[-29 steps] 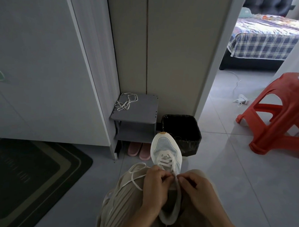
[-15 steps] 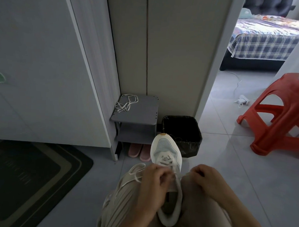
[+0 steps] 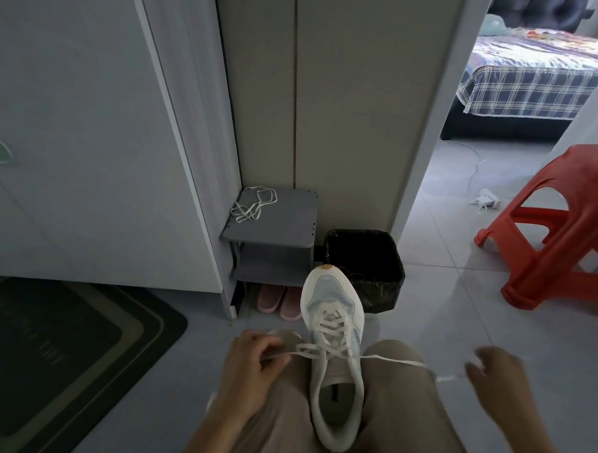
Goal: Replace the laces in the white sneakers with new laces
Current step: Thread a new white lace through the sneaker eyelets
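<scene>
The left hand (image 3: 254, 364) has its thumb and forefinger pressed together on one end of the white lace (image 3: 398, 361), which runs taut from that pinch to the right into the upper eyelets of the white sneaker (image 3: 333, 361). The sneaker lies just right of the pinch, wedged between the person's thighs in beige trousers (image 3: 399, 402), toe pointing away and its mouth turned toward the camera with the dark insole showing. From the far side of the shoe the other end of the lace stretches across the right thigh toward the right hand (image 3: 496, 375), which is well out from the sneaker and blurred. Its fingers look curled, but I cannot tell whether they pinch the lace.

Beyond the pinch and past the sneaker's toe stands a black bin (image 3: 382, 284) lined with a black bag. Its inside is too dark to make out any contents. Left of the bin, straight ahead of the left hand, is a small grey shelf (image 3: 284, 222) with a loose bundle of white laces (image 3: 254, 203) on its top board. A pair of pink slippers (image 3: 280, 299) sits on the floor beneath it, nearest the grip
</scene>
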### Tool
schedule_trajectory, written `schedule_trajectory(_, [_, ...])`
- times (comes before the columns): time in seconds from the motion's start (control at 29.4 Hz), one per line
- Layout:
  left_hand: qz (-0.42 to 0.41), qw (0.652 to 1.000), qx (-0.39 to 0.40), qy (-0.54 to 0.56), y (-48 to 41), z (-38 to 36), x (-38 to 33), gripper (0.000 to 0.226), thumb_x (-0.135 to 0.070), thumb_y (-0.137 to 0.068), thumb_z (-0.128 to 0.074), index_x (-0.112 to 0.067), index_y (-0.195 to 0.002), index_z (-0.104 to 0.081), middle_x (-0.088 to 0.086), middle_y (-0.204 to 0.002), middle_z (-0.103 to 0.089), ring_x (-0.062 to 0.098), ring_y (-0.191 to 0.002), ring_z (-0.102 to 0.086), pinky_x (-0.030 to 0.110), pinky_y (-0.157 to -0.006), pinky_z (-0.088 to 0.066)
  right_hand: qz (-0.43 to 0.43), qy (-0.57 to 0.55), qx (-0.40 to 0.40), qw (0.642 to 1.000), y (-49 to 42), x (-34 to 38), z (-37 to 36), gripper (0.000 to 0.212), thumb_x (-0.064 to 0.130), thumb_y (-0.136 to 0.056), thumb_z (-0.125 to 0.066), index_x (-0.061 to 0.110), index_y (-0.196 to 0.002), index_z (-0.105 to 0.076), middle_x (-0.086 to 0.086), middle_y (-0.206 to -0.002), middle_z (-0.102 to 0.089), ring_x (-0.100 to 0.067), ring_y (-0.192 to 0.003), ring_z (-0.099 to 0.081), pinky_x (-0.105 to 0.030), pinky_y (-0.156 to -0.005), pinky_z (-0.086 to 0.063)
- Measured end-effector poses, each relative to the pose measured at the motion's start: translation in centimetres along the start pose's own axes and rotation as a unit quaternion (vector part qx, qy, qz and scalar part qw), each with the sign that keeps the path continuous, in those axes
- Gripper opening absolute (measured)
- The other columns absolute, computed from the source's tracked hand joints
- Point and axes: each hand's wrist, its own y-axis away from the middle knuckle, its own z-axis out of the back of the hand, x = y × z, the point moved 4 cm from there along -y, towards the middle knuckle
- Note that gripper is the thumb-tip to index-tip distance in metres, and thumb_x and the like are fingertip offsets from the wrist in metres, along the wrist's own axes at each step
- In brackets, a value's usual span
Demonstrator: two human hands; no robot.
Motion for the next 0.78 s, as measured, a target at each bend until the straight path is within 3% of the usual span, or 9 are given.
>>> schedule_trajectory(0.07, [-0.034, 0.997, 0.018, -0.060, -0.3, -0.6, -1.1, 0.021, -0.031, -0.078, -0.071, -0.023, -0.097, -0.069, -0.027, -0.089, -0.035, 0.005, -0.092, -0.040, 0.012, -0.077, -0.027, 0.186, -0.009, -0.015, 0.982, 2.2, 6.4, -0.5, 0.012, 0.006, -0.078, -0.066, 0.007, -0.090, -0.067, -0.004, -0.094, -0.059, -0.020, -0.076, -0.056, -0.039, -0.070, -0.051])
schedule_trajectory(0.14, [-0.039, 0.992, 0.057, -0.105, -0.4, -0.9, -2.1, 0.019, -0.039, -0.083, -0.063, -0.027, -0.098, -0.067, -0.028, -0.086, -0.032, 0.002, -0.093, -0.036, 0.017, -0.078, -0.023, 0.344, 0.022, 0.073, 0.936, 5.0, 11.9, -1.5, 0.015, 0.024, -0.083, -0.055, 0.018, -0.082, -0.068, 0.008, -0.086, -0.062, -0.010, -0.076, -0.058, -0.030, -0.070, -0.051])
schedule_trajectory(0.2, [-0.031, 0.995, 0.070, -0.063, -0.5, -0.8, -2.7, 0.012, -0.043, -0.082, -0.062, -0.031, -0.085, -0.065, -0.026, -0.082, -0.039, 0.001, -0.087, -0.040, 0.020, -0.079, -0.028, 0.329, 0.013, 0.212, 0.920, 6.4, 14.0, -2.6, 0.014, 0.031, -0.090, -0.052, 0.025, -0.081, -0.062, 0.014, -0.082, -0.061, -0.002, -0.076, -0.056, -0.014, -0.071, -0.045])
schedule_trajectory(0.27, [-0.002, 0.997, 0.068, 0.024, -0.8, -0.4, -2.8, 0.015, -0.036, -0.078, -0.069, -0.035, -0.069, -0.058, -0.021, -0.077, -0.050, -0.002, -0.079, -0.048, 0.016, -0.075, -0.036, 0.287, -0.011, 0.251, 0.925, 6.0, 13.8, -2.8, 0.012, 0.028, -0.090, -0.055, 0.028, -0.079, -0.055, 0.015, -0.080, -0.058, 0.000, -0.074, -0.054, -0.009, -0.067, -0.042])
schedule_trajectory(0.41, [0.046, 0.993, 0.059, 0.091, -0.5, 0.3, -2.5, 0.024, -0.016, -0.081, -0.069, -0.032, -0.065, -0.058, -0.011, -0.074, -0.060, -0.001, -0.073, -0.055, 0.007, -0.067, -0.038, 0.242, -0.043, 0.246, 0.938, 5.2, 12.6, -1.2, 0.015, 0.021, -0.091, -0.055, 0.028, -0.078, -0.055, 0.015, -0.081, -0.058, 0.001, -0.075, -0.054, -0.007, -0.067, -0.042])
schedule_trajectory(0.54, [0.041, 0.994, 0.064, 0.082, 0.0, 0.2, -2.0, 0.016, -0.019, -0.080, -0.070, -0.031, -0.075, -0.062, -0.014, -0.078, -0.063, -0.002, -0.079, -0.057, 0.008, -0.070, -0.042, 0.223, -0.060, 0.182, 0.956, 3.5, 9.0, 1.9, 0.031, 0.005, -0.083, -0.063, 0.027, -0.063, -0.057, 0.006, -0.072, -0.060, -0.006, -0.073, -0.057, -0.010, -0.066, -0.042])
schedule_trajectory(0.65, [0.020, 0.997, 0.058, 0.049, -0.2, 0.2, -2.5, 0.005, -0.024, -0.086, -0.063, -0.025, -0.086, -0.068, -0.022, -0.078, -0.058, -0.005, -0.079, -0.056, 0.013, -0.076, -0.042, 0.185, -0.075, 0.170, 0.965, 2.8, 5.8, 4.0, 0.039, 0.000, -0.078, -0.067, 0.038, -0.075, -0.062, 0.013, -0.081, -0.062, -0.005, -0.078, -0.058, -0.014, -0.066, -0.043])
schedule_trajectory(0.71, [0.045, 0.995, 0.070, 0.049, -0.8, 0.1, -2.9, 0.018, -0.030, -0.092, -0.053, -0.022, -0.085, -0.067, -0.018, -0.077, -0.060, -0.003, -0.078, -0.057, 0.019, -0.078, -0.043, 0.182, -0.057, 0.173, 0.966, 2.6, 5.0, 4.1, 0.039, 0.008, -0.078, -0.070, 0.046, -0.077, -0.063, 0.006, -0.077, -0.062, -0.004, -0.081, -0.057, -0.013, -0.068, -0.043])
schedule_trajectory(0.78, [0.093, 0.985, 0.109, 0.094, -1.3, -0.3, -3.3, 0.021, -0.036, -0.092, -0.051, -0.023, -0.084, -0.066, -0.010, -0.078, -0.065, 0.004, -0.078, -0.061, 0.025, -0.079, -0.047, 0.192, -0.031, 0.222, 0.955, 3.1, 6.2, 3.0, 0.003, 0.045, -0.076, -0.069, 0.045, -0.074, -0.067, 0.008, -0.083, -0.062, -0.002, -0.085, -0.057, -0.009, -0.074, -0.043])
